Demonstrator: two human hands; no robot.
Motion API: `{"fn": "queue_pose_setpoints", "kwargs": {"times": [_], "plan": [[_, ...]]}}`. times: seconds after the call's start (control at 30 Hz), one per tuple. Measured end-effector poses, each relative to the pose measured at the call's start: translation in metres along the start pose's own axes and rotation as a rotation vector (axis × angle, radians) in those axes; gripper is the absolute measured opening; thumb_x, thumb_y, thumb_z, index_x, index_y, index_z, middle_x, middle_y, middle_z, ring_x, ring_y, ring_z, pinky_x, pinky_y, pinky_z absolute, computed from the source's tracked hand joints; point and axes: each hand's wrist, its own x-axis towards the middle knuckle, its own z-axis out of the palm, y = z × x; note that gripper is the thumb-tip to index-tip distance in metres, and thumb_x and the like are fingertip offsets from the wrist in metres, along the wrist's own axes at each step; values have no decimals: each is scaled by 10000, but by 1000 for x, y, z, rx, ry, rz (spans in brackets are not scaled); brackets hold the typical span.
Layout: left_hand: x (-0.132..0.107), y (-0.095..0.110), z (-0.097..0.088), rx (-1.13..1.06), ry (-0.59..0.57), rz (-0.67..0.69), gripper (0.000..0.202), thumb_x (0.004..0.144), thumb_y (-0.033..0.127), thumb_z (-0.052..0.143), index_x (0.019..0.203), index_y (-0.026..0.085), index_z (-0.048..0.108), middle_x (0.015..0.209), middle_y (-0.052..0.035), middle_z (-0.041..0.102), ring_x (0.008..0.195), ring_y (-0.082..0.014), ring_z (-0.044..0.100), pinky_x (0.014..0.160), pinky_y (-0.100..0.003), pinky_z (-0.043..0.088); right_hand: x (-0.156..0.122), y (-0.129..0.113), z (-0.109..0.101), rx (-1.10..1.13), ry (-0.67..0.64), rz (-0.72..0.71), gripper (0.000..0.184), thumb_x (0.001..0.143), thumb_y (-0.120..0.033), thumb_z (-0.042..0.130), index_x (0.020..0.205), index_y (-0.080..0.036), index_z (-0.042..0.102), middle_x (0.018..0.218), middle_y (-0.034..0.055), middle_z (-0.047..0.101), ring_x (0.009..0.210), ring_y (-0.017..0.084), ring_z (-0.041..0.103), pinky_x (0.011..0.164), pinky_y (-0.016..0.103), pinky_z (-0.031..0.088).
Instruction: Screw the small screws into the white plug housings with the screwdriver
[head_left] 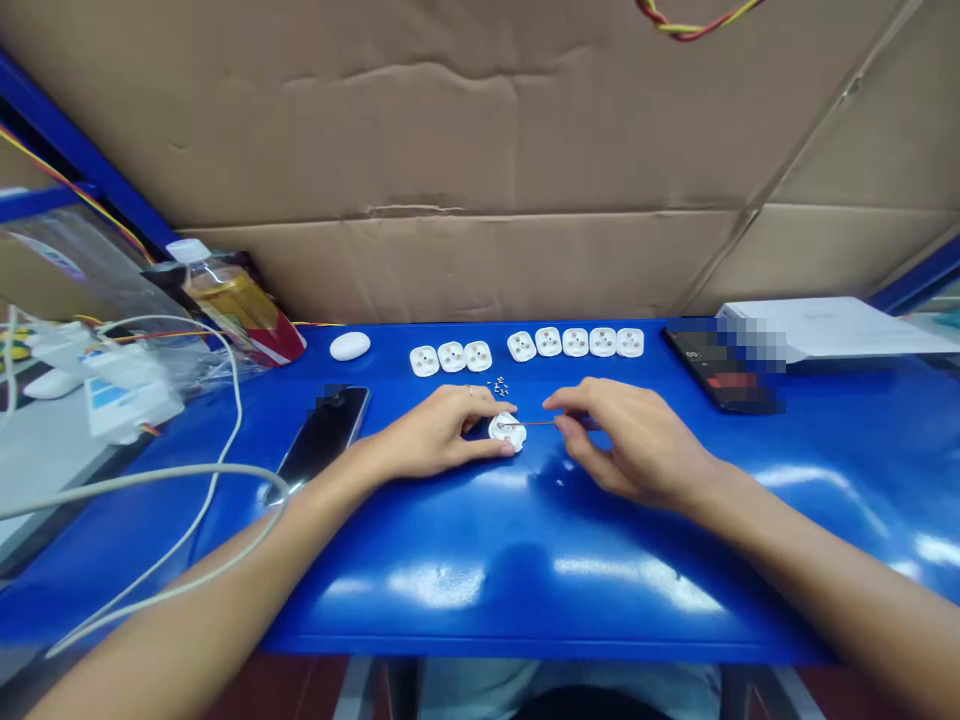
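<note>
My left hand [450, 430] pinches a small white plastic cover [511, 436] between thumb and fingers, low over the blue table. From the right, my right hand [630, 435] grips a thin reddish-brown rod [536, 424], its far end resting at the inside of the cover. Whether the rod is a tool or a wire I cannot tell. A small heap of tiny screws [500, 387] lies just beyond the cover. Farther back are two rows of similar white covers, three on the left [451, 357] and several on the right [576, 342].
The blue table [480, 600] ends at a cardboard wall [450, 150]. At left are a phone [322, 440], a white oval case [350, 346], a bottle [232, 300] and a looping white cable [238, 400]. At right, another phone [709, 375] lies beside a white box [840, 325].
</note>
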Motion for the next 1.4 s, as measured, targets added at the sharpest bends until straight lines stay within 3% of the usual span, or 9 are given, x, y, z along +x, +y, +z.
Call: {"fn": "queue_pose_setpoints", "kwargs": {"times": [0.17,0.27,0.33,0.47,0.67,0.87,1.07,1.23,1.4], "plan": [[0,0,0,-30,-11,12,416,962,482,708,1289,225,729,1066,-54,745,922,-201,674,816,-280,475,2,-2,-4,63,-15,3,200,964,-171,551,1157,-151,597,970,105,752,832,235,725,719,355,576],[1,0,0,-38,-1,26,432,955,499,713,1288,224,733,1065,-58,749,913,-201,675,805,-279,477,0,-1,-4,17,-38,41,159,1027,-269,553,1138,-174,617,918,77,777,736,215,738,624,316,539],[1,0,0,-24,4,22,443,954,493,716,1309,228,725,1065,-56,750,919,-198,675,809,-282,477,-1,0,-3,1,-39,47,133,1037,-255,535,1105,-192,630,846,43,768,663,194,717,583,299,507],[0,1,0,-17,-1,1,435,963,476,709,1319,226,720,1094,-66,756,952,-208,680,833,-296,485,0,-3,-3,69,-31,4,157,967,-151,521,1081,-182,625,901,66,732,755,205,705,658,319,542],[0,-1,1,-13,-2,15,452,954,473,724,1335,230,713,1115,-67,753,950,-208,683,834,-295,486,0,-2,-3,20,-39,49,113,1024,-246,534,1057,-203,633,864,58,752,712,203,707,617,310,510],[0,1,0,-10,-10,-4,430,957,474,719,1310,229,729,1088,-65,754,939,-207,682,827,-291,486,-1,-2,-3,86,-24,33,209,932,-155,548,1132,-190,599,957,79,745,829,222,713,720,338,564],[0,0,1,-2,2,14,456,962,487,709,1338,228,711,1090,-65,753,939,-207,680,827,-297,485,-1,-1,-1,33,-4,90,109,1016,-239,541,1091,-204,611,864,43,755,698,190,708,625,304,521],[1,-1,1,-6,-10,8,455,957,495,713,1311,209,719,1062,-60,748,910,-199,670,802,-283,469,2,-3,-2,79,29,31,155,959,-165,531,1091,-200,604,910,69,722,813,215,696,709,337,552],[1,0,0,3,-7,9,459,956,495,714,1322,218,717,1029,-55,744,887,-195,664,784,-281,462,1,0,-2,21,-17,65,113,1032,-291,563,1051,-194,615,837,45,735,697,198,689,639,321,515]]}}
